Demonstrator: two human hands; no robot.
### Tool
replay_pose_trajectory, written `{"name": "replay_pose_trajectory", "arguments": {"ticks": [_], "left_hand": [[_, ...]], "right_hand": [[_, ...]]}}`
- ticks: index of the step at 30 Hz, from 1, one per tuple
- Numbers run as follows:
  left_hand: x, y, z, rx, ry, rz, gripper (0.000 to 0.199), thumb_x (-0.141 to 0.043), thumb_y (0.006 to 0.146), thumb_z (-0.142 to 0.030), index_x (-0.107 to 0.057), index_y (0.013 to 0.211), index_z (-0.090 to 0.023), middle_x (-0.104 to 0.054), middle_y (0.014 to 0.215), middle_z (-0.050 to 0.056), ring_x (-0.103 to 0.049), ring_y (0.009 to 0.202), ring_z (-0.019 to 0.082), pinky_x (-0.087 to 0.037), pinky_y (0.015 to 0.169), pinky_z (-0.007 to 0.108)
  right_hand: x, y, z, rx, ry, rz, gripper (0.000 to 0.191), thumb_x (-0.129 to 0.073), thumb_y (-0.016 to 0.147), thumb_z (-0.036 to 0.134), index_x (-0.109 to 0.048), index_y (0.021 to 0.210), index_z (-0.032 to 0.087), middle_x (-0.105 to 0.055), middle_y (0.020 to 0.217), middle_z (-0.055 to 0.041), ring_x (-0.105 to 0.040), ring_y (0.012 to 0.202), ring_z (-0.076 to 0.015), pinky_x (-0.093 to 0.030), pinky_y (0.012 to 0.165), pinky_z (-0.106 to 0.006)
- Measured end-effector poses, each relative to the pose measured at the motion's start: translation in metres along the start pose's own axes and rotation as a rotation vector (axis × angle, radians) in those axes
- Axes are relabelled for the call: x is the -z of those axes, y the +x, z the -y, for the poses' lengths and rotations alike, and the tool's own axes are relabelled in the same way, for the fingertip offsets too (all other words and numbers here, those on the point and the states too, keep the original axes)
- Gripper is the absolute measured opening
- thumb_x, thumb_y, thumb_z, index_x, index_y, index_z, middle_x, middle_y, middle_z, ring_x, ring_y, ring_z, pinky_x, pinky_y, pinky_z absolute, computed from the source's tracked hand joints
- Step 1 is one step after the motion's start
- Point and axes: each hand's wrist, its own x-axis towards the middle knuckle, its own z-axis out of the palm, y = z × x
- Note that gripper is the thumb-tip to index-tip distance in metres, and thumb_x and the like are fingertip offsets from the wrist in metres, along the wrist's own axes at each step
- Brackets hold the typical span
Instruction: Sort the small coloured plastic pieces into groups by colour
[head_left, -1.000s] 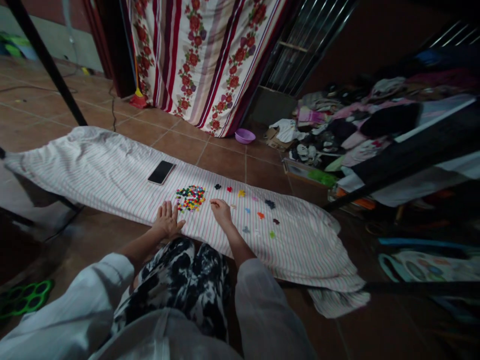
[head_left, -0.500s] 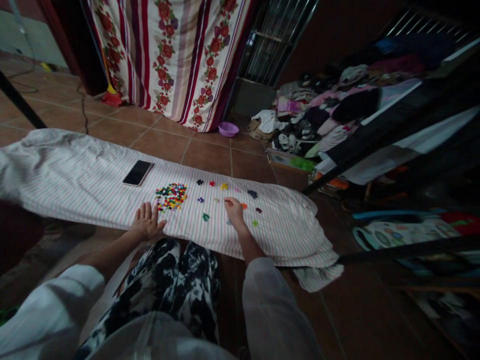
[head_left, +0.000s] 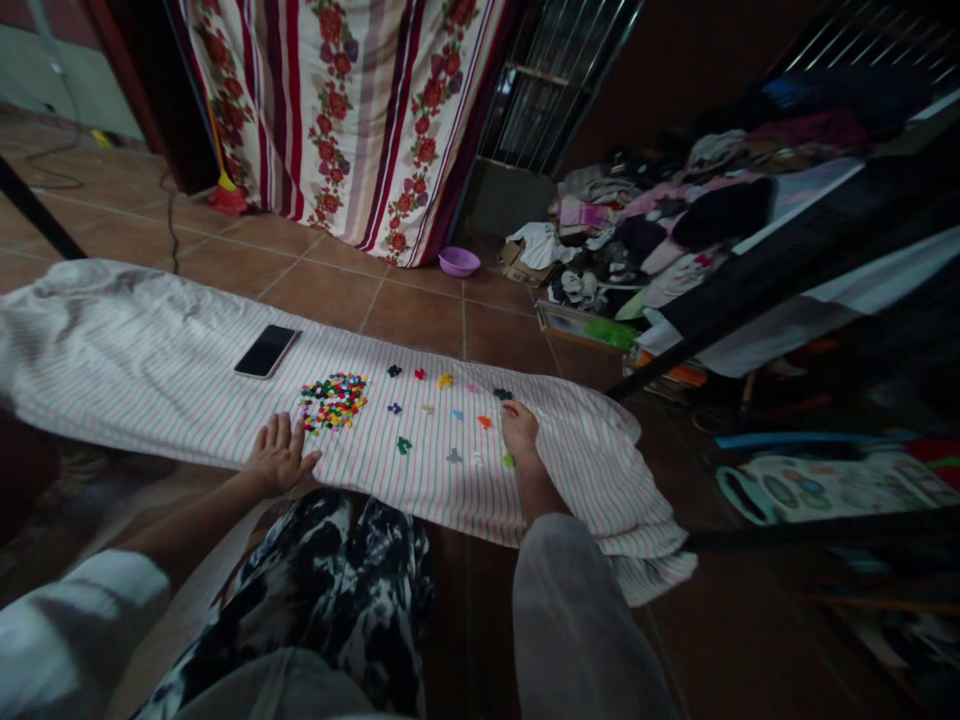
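My left hand (head_left: 279, 456) lies flat on the striped cloth (head_left: 360, 490), fingers spread, just below a mixed pile of small coloured pieces (head_left: 335, 402). My right hand (head_left: 520, 432) is closed in a pinch over the right side of the cloth, beside a dark grey cluster (head_left: 502, 394) and an orange cluster (head_left: 484, 422). Whatever sits between its fingertips is too small to make out. Several other little clusters, sorted by colour, lie between the hands, among them yellow (head_left: 445, 381), green (head_left: 404, 446) and grey (head_left: 454, 456). My right hand hides some of the cloth there.
A phone (head_left: 267, 352) lies on the cloth left of the pile. Beyond the cloth-covered surface, a purple bowl (head_left: 459, 262) stands on the tiled floor by a flowered curtain (head_left: 360, 120). Heaped clothes (head_left: 645, 220) and a dark metal bar (head_left: 675, 350) are at the right.
My right hand has moved right, from near the beige cluster to beside the dark grey one, uncovering light blue and white clusters. My left hand stays flat. The view has shifted slightly.
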Motion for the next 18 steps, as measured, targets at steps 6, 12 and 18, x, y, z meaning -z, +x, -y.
{"name": "replay_pose_trajectory", "arguments": {"ticks": [6, 12, 18], "left_hand": [[-0.003, -0.001, 0.001, -0.02, 0.024, -0.036, 0.081, -0.032, 0.089, -0.054, -0.026, 0.149, 0.0, -0.023, 0.154, 0.03, -0.02, 0.145, 0.041, -0.023, 0.113, 0.053], [-0.007, -0.001, 0.003, -0.02, 0.005, -0.052, 0.081, -0.034, 0.088, -0.054, -0.03, 0.147, 0.001, -0.024, 0.154, 0.03, -0.02, 0.145, 0.041, -0.023, 0.113, 0.055], [-0.009, -0.001, 0.003, -0.016, 0.006, -0.047, 0.08, -0.033, 0.088, -0.053, -0.029, 0.148, 0.0, -0.023, 0.155, 0.029, -0.017, 0.146, 0.041, -0.022, 0.113, 0.055]], "right_hand": [[0.008, 0.029, -0.012, -0.081, -0.023, -0.039, 0.032, -0.053, 0.067, 0.022, -0.073, 0.092, 0.017, -0.074, 0.086, -0.0084, -0.068, 0.085, -0.0215, -0.052, 0.084, -0.032], [0.006, 0.046, -0.014, -0.065, -0.034, -0.05, 0.031, -0.052, 0.071, 0.023, -0.074, 0.092, 0.018, -0.072, 0.079, -0.0063, -0.067, 0.076, -0.0186, -0.054, 0.072, -0.028], [-0.002, 0.053, -0.018, -0.099, -0.029, -0.016, 0.032, -0.052, 0.073, 0.022, -0.073, 0.096, 0.018, -0.074, 0.085, -0.0079, -0.068, 0.078, -0.0188, -0.055, 0.07, -0.028]]}}
